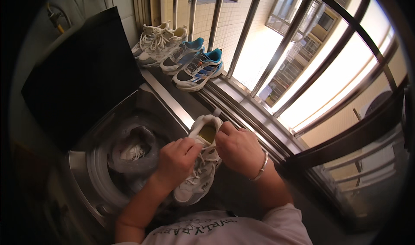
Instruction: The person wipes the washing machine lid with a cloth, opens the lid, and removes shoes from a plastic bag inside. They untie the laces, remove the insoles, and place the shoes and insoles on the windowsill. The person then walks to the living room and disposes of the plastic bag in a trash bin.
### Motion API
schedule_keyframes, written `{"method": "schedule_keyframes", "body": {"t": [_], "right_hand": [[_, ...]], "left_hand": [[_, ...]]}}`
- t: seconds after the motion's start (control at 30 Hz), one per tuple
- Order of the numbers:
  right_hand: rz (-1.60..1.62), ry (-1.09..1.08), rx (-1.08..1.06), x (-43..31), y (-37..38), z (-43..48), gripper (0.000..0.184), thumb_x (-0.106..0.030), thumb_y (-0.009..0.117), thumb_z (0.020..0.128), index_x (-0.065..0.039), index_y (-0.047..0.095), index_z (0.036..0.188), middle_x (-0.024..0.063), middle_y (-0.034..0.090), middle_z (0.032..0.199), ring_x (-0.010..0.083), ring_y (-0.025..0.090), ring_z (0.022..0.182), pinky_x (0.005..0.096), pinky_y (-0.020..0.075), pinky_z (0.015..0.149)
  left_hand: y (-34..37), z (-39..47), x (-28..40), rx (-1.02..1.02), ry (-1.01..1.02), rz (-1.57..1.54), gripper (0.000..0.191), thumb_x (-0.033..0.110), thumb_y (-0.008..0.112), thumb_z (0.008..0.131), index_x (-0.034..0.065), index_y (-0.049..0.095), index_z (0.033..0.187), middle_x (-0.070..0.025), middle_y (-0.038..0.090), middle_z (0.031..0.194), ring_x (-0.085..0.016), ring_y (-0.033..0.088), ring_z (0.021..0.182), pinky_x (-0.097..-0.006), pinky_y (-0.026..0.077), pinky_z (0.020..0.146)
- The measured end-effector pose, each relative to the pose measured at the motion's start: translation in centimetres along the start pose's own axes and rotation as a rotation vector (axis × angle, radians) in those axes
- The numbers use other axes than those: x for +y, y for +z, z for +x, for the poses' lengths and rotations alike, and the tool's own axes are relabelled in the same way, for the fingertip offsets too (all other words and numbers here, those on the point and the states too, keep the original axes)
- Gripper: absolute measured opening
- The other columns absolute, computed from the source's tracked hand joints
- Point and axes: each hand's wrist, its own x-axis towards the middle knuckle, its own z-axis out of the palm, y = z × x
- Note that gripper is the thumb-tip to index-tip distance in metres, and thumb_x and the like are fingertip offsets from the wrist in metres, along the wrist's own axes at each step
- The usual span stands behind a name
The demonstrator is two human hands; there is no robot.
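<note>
Right before me is a white Fila sneaker (202, 180) with its toe towards me and its yellowish insole showing in the opening. My left hand (180, 157) pinches a white shoelace (207, 147) at the left of the shoe's collar. On the other side, my right hand (238, 147), with a silver bangle on its wrist, has its fingers closed at the lace near the collar. The lace ends are mostly hidden behind my fingers.
At left, a washing machine (77, 167) with its dark lid (87, 70) raised holds a clear plastic bag (144, 133) with a white laced shoe inside. White sneakers (155, 47) and blue-black sneakers (197, 73) stand on the window ledge. Metal window bars (246, 31) rise behind.
</note>
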Motion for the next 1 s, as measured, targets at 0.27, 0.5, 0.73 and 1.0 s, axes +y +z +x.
{"method": "schedule_keyframes", "body": {"t": [0.27,0.5,0.73,1.0], "right_hand": [[0.826,0.039,0.092,4.5,-0.4,-0.6,0.007,-0.001,0.064,0.078,-0.004,0.059,0.082,0.0107,0.058,0.088,0.0247,0.063,0.075,0.0328,0.0494,0.065],[0.570,-0.107,0.466,3.8,1.2,-1.0,0.054,0.010,0.059,0.069,0.000,0.054,0.122,0.0220,0.043,0.126,0.0366,0.056,0.108,0.0357,0.0483,0.091],[0.589,0.133,0.403,1.5,7.6,-9.4,0.021,0.001,0.071,0.075,-0.003,0.062,0.093,0.0135,0.060,0.095,0.0278,0.063,0.076,0.0324,0.0518,0.062],[0.749,0.211,0.386,1.0,9.5,-9.0,0.013,0.002,0.062,0.085,-0.001,0.058,0.097,0.0105,0.060,0.092,0.0185,0.061,0.075,0.0281,0.0499,0.063]], "left_hand": [[0.3,-0.6,2.0,0.144,-0.326,-0.038,0.021,-0.004,0.066,0.070,0.0079,0.069,0.087,-0.0058,0.059,0.081,-0.024,0.062,0.068,-0.0349,0.048,0.058],[0.6,0.5,4.9,0.034,-0.308,0.001,0.018,-0.001,0.068,0.069,0.0084,0.069,0.085,-0.0044,0.060,0.081,-0.023,0.061,0.068,-0.0332,0.047,0.061],[-0.6,1.3,4.0,-0.026,-0.582,-0.640,0.013,-0.003,0.067,0.077,0.0011,0.068,0.089,-0.0043,0.064,0.084,-0.010,0.058,0.070,-0.0233,0.046,0.064],[-2.7,2.1,2.8,-0.135,-0.460,-0.637,0.009,0.005,0.074,0.079,0.0008,0.069,0.084,-0.0011,0.063,0.077,-0.006,0.055,0.066,-0.0212,0.045,0.059]]}}
